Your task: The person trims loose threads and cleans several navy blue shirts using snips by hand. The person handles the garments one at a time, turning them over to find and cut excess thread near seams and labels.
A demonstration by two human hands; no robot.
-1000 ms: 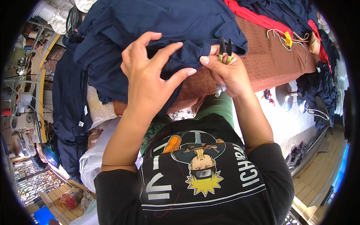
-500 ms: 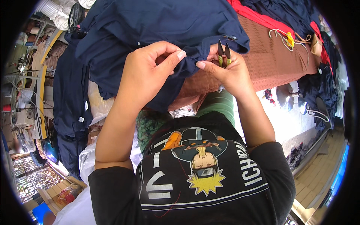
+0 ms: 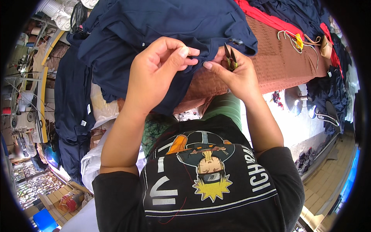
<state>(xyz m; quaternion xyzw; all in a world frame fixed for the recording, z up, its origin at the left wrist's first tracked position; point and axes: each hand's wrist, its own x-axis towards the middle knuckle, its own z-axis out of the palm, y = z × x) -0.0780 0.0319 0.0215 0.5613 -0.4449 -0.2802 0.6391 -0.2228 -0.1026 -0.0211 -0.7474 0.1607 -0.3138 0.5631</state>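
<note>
A navy-blue garment (image 3: 162, 23) lies spread over the table, its gathered edge bunched between my hands. My right hand (image 3: 241, 73) is closed around small dark-bladed thread snips (image 3: 230, 58), blades pointing up and away from me. The same hand's thumb and fingers pinch the garment's edge. Just left of it, my left hand (image 3: 154, 69) is closed, thumb pressed to the fingers, with fingertips touching the cloth. Whatever is between that thumb and finger is too small to make out.
Brown patterned cloth (image 3: 286, 58) covers the table. Red fabric (image 3: 270, 21), pale cords (image 3: 299, 42) and more navy clothing (image 3: 293, 11) lie at the far right. Navy garments (image 3: 73, 104) hang off the left side. A plastic bag (image 3: 94, 162) is by my left elbow.
My left hand has shifted slightly right, its fingertips reaching further toward the cloth edge. The snips have turned in my right hand, and their blades look closer together.
</note>
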